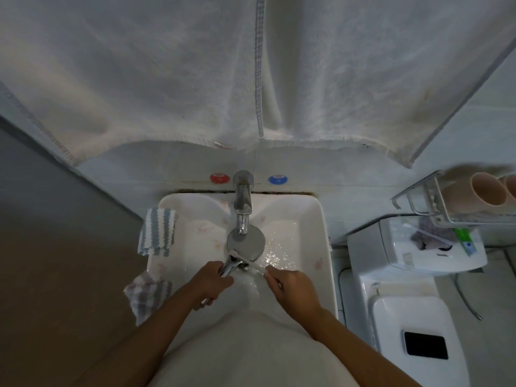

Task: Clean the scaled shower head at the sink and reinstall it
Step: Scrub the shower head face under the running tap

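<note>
The round chrome shower head [245, 241] lies face up over the white sink [312, 247], just under the chrome tap [242, 208]. My left hand [212, 283] grips its handle at the near left. My right hand [290, 286] pinches a white toothbrush [251, 262]. The brush reaches left, its head touching the near left edge of the shower head's face. Water wets the basin floor to the right.
A blue-striped cloth [157, 230] hangs on the sink's left rim and a grey checked cloth [146, 291] on its near left corner. White towels [195, 79] hang above. A toilet [405, 303] stands to the right, under a wire rack with cups [485, 194].
</note>
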